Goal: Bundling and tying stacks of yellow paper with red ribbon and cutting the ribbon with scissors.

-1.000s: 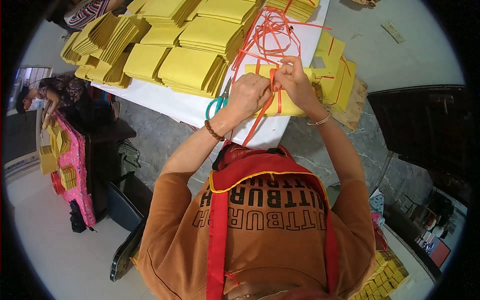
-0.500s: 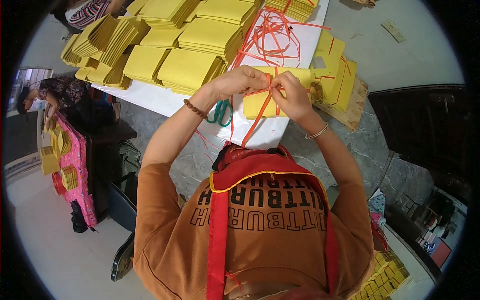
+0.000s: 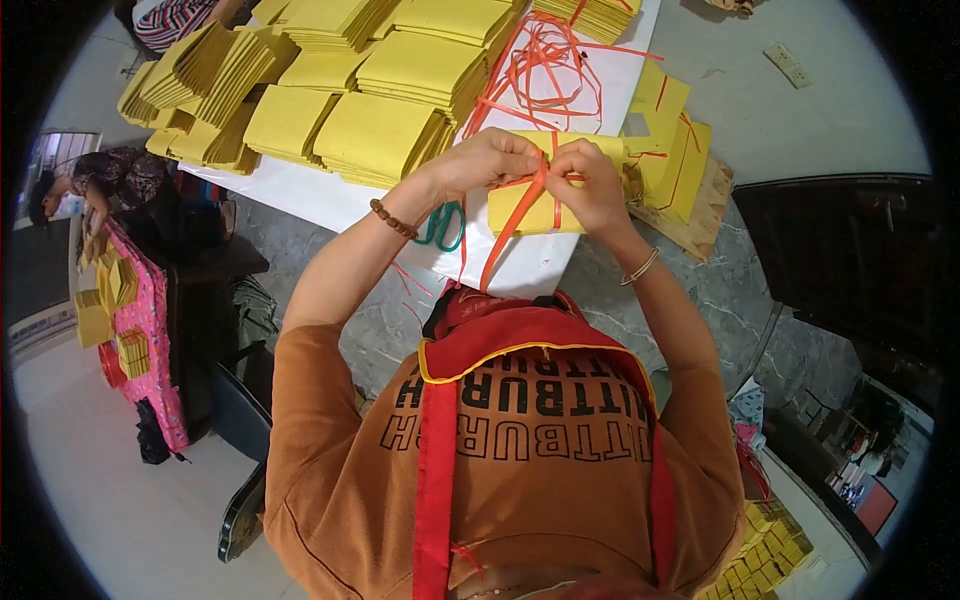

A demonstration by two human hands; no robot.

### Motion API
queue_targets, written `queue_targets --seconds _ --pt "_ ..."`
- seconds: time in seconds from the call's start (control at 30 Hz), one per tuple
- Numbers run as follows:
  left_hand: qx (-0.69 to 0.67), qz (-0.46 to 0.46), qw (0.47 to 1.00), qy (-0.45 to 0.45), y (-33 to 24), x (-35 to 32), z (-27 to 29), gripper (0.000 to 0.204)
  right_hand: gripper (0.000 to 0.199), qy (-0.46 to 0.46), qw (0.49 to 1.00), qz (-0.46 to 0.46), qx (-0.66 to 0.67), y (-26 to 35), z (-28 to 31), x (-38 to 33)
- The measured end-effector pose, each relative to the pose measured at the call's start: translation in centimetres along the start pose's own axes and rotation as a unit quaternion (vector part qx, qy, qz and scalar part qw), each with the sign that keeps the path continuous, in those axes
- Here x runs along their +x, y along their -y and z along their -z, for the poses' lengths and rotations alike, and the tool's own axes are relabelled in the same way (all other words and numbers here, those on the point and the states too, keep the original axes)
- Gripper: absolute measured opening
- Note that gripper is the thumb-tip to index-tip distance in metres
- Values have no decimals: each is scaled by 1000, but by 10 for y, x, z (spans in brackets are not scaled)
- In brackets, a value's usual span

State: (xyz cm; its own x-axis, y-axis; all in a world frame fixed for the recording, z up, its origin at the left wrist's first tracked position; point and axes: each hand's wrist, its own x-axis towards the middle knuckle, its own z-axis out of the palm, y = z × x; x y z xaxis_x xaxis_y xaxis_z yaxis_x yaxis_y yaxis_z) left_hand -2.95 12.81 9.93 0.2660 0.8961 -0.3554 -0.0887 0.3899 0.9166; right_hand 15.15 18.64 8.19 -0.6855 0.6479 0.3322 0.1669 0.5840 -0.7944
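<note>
Both hands over the yellow paper bundle (image 3: 535, 200) on the bench (image 3: 720, 290), just right of the green scissors (image 3: 443, 226). Left hand (image 3: 487, 160) and right hand (image 3: 588, 185) fingers pinching the orange ribbon (image 3: 512, 225). Best kept taut, centred, knotted snug against the bundle.

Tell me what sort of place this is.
Probably a small workshop for bundling paper goods. Many stacks of yellow paper cover the table, loose orange ribbon lies beside them, and both hands, left hand and right hand, hold ribbon on a yellow bundle.
</note>
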Motion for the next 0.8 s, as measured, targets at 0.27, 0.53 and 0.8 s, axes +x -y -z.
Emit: queue_targets --seconds 0.27,0.53,0.8 --pt "7 -19 1000 -4 -1 -1 -2 15 12 -13 998 -28 53 -1 1 4" --pt "138 -49 989 -27 -7 -6 1 18 22 110 992 -65 19 -4 19 4" --pt "330 -106 919 -186 2 -17 11 17 18 148 980 47 -122 -1 30 -8"
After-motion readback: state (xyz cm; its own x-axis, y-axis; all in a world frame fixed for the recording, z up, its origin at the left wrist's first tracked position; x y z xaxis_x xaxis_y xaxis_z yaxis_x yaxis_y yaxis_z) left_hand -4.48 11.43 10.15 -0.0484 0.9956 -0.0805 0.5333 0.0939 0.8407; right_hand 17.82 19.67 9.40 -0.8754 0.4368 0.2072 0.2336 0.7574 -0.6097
